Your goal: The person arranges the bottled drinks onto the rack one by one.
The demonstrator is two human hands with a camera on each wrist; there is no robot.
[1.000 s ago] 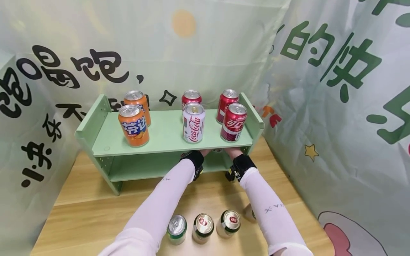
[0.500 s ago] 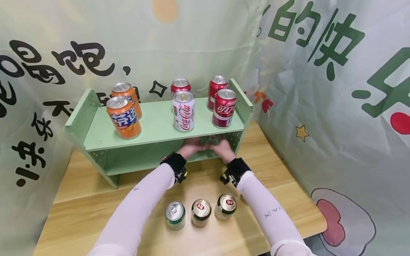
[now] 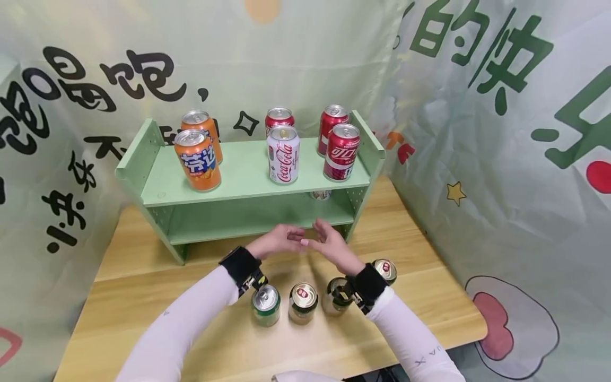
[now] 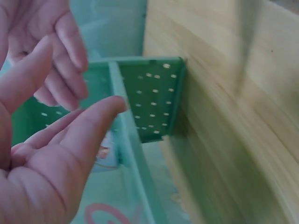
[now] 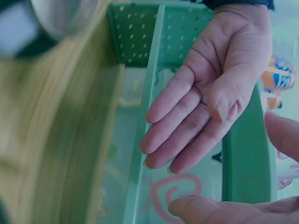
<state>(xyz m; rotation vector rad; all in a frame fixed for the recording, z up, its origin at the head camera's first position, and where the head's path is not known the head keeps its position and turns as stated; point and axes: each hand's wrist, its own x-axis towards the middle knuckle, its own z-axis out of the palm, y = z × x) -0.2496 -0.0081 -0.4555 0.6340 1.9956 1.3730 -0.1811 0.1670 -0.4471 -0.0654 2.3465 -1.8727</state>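
Both hands are in front of the light green two-tier shelf [image 3: 258, 199], with nothing held. My left hand [image 3: 280, 240] has its fingers extended towards the right hand. My right hand [image 3: 334, 249] faces it with fingers loosely straight, and the fingertips nearly meet. Under the upper board, on the lower tier at the right, the bottom part of a can [image 3: 320, 194] shows; its top is hidden. In the left wrist view that can [image 4: 106, 151] appears past the left fingers. The right wrist view shows the left palm [image 5: 212, 88] bare.
On the upper tier stand two orange Fanta cans [image 3: 198, 163], a white Coca-Cola can [image 3: 284, 156] and several red cans [image 3: 341, 154]. Nearer me on the wooden table [image 3: 215, 323] are a green-banded can [image 3: 265, 307] and gold-topped cans [image 3: 303, 303], one [image 3: 384, 270] beyond the right wrist.
My hands were inside the lower tier around something. They have drawn back out towards me, leaving a can on that tier. The gold-topped can at the right is now uncovered.
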